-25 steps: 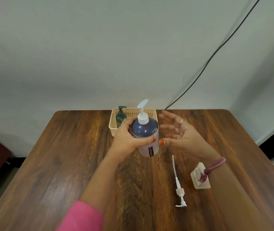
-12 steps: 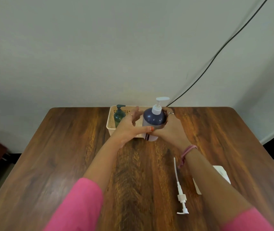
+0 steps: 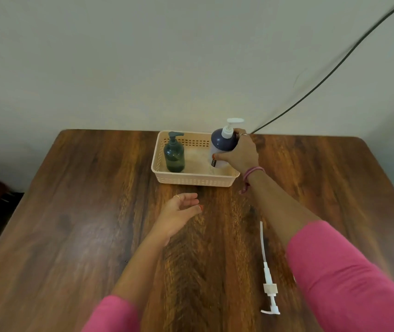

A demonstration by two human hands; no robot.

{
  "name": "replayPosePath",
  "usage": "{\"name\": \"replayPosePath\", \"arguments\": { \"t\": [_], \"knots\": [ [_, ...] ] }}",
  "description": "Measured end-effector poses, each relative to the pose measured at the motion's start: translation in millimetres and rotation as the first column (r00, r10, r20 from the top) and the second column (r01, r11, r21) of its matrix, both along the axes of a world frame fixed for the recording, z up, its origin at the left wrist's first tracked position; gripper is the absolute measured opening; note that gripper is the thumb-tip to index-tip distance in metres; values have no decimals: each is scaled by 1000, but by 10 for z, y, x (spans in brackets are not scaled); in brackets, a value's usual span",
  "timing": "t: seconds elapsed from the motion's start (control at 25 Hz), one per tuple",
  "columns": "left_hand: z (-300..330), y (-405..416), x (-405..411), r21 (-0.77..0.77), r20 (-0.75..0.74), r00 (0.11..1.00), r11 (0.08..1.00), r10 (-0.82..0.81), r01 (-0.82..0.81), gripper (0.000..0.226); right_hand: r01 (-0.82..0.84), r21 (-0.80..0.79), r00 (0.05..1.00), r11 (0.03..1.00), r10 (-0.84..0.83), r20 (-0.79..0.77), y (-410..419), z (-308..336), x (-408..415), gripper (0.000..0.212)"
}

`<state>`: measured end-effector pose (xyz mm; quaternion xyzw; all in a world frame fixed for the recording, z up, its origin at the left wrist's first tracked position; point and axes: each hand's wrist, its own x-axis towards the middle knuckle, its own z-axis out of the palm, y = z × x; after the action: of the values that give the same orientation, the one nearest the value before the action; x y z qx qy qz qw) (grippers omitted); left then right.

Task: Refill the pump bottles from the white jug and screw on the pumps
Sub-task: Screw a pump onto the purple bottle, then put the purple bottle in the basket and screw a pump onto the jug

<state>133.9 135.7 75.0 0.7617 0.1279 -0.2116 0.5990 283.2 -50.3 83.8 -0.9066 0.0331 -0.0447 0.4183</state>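
Observation:
A white pump bottle with a dark blue top (image 3: pixel 221 141) and a white pump screwed on stands in the right end of a beige basket (image 3: pixel 192 181). My right hand (image 3: pixel 239 153) is wrapped around its side. A dark green pump bottle (image 3: pixel 174 154) stands upright in the basket's left end. My left hand (image 3: pixel 179 212) hovers over the table in front of the basket, fingers apart and holding nothing. A loose white pump with a long tube (image 3: pixel 268 274) lies on the table under my right forearm. No white jug is in view.
The wooden table (image 3: pixel 71 224) reaches back to a pale wall. A dark cable (image 3: pixel 334 70) runs down the wall to the table's far edge beside the basket. My right sleeve hides the table's near right part.
The blue-topped bottle went from both hands in front of the basket into the basket's right end. My left hand let go and drew back toward me. The view tilted down.

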Motion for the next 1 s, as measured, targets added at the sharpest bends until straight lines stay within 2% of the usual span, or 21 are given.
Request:
{"name": "replayPosePath", "arguments": {
  "t": [0.44,0.68,0.76,0.88,1.0],
  "knots": [
    [-304,-97,-141,-19,-117,993,1000,8,-10,33,15,-264,993,965,-45,-110,111,-543,230,84],
    [-294,-125,-178,-18,-124,992,1000,-10,8,33,-10,-256,989,967,-28,-143,93,-611,203,91],
    [-293,-123,-211,-10,-121,993,1000,-15,14,33,-11,-209,988,978,-21,-150,79,-532,144,90],
    [-285,-137,-299,-2,-128,992,1000,-9,9,31,15,-41,997,999,-18,-77,-49,-299,-167,64],
    [-259,-223,-426,1,-139,990,1000,-8,8,30,-57,-40,997,998,56,-44,-295,-135,-795,36]
  ]
}}
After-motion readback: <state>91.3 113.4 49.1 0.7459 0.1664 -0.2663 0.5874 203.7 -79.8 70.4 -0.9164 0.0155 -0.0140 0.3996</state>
